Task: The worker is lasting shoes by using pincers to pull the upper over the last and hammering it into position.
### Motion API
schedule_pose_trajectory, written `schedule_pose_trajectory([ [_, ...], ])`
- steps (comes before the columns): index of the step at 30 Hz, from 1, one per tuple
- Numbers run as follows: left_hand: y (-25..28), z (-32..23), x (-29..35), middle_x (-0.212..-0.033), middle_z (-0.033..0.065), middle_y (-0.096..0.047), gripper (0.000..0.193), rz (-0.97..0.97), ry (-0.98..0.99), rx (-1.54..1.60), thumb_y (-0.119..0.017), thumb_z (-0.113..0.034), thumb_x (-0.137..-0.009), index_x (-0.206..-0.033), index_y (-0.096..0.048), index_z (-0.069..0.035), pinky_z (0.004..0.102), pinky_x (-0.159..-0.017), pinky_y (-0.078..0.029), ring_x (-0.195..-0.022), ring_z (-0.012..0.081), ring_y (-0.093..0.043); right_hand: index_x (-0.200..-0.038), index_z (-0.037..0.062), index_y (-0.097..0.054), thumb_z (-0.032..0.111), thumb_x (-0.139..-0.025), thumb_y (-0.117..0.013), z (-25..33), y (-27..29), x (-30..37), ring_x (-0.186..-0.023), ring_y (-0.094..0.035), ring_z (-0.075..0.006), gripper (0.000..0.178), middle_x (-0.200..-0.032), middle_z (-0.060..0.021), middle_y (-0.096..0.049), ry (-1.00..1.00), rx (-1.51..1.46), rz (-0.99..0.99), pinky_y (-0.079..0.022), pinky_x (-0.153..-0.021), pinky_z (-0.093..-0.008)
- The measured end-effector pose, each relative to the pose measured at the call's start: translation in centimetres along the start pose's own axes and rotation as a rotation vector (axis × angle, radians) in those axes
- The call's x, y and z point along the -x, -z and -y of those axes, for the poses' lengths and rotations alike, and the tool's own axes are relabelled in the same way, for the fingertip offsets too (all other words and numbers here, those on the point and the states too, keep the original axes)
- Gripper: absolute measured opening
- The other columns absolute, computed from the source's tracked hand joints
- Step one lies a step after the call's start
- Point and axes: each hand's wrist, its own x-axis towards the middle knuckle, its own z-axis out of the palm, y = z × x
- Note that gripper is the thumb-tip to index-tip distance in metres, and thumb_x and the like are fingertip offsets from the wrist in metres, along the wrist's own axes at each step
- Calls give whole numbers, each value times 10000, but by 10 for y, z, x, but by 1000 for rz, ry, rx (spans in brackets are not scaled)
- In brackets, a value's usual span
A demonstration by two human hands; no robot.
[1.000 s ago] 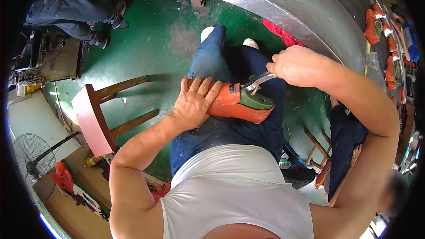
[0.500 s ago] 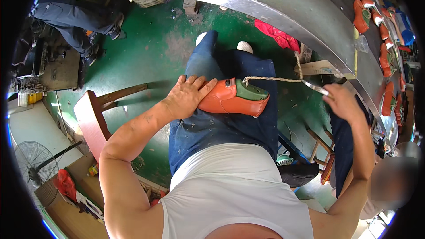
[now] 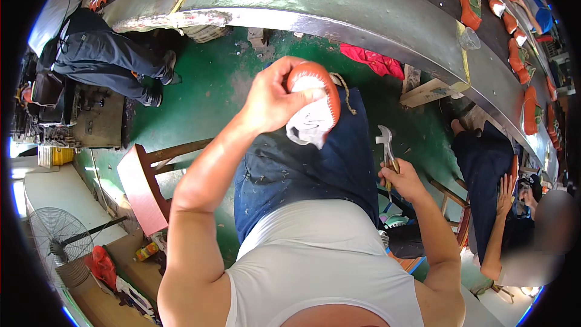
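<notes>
Left hand [image 3: 269, 100]: fingers wrapped around an orange shoe [image 3: 315, 106], raised above the lap, pale sole facing up, frayed cord [image 3: 346, 94] dangling at its 3 o'clock. Right hand [image 3: 402, 178]: fingers closed on pincers [image 3: 386, 145], head pointing to 12 o'clock, at 4 o'clock from the shoe, well apart. Curved metal worktop [image 3: 339, 6] at 12 o'clock. Pink stool [image 3: 142, 188] at 8 o'clock on green floor [image 3: 206, 91].

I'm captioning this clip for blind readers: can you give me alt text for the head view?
Seen from above, a seated person's left hand lifts an orange shoe over their lap, its pale sole showing and a cord dangling, while the right hand holds metal pincers beside the thigh. A long metal workbench carrying more orange shoes curves above a green floor.
</notes>
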Motion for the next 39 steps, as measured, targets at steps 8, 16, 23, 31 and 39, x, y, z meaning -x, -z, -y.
schedule_pose_trajectory([
  [8, -45, 128, -48, -1009, 130, -718, 514, 172, 500, -190, -737, -373, -901, -1182, -652, 49, 348, -795, -543, -888, 179, -665, -1236, -13, -567, 89, -956, -565, 0, -28, -11, -799, -600, -132, 298, -946, -52, -642, 216, 17, 32, -493, -735, -277],
  [16, -39, 122, 66, -816, 251, -677, 273, 101, 422, -660, -637, -272, -935, -966, -706, -9, 441, -732, -536, -790, 387, -684, -1142, -6, -616, 194, -953, -623, 26, -47, -26, -757, -667, -184, 275, -858, -80, -674, 394, 423, 173, -539, -706, -324],
  [23, -47, 122, 72, -784, 255, -646, 218, 50, 278, -739, -612, -217, -947, -886, -681, -20, 487, -661, -523, -776, 440, -648, -1111, -5, -620, 158, -968, -607, 54, -56, -58, -768, -654, -161, 217, -919, -70, -678, -111, -178, 449, -538, -659, -298],
  [31, -39, 127, 68, -743, 247, -617, 173, 93, 228, -585, -623, -142, -911, -817, -645, 1, 436, -600, -498, -708, 443, -625, -1003, -26, -606, 112, -945, -567, 57, -75, -46, -768, -698, -255, 154, -816, -137, -696, -57, -162, 297, -536, -711, -374],
  [39, -54, 119, 77, -673, 197, -620, 240, 2, 134, -754, -660, -183, -890, -718, -594, -29, 476, -579, -509, -655, 412, -631, -1132, -12, -607, 111, -924, -596, 94, -55, -35, -767, -693, -289, 242, -888, -186, -676, 30, 470, 265, -530, -711, -393],
])
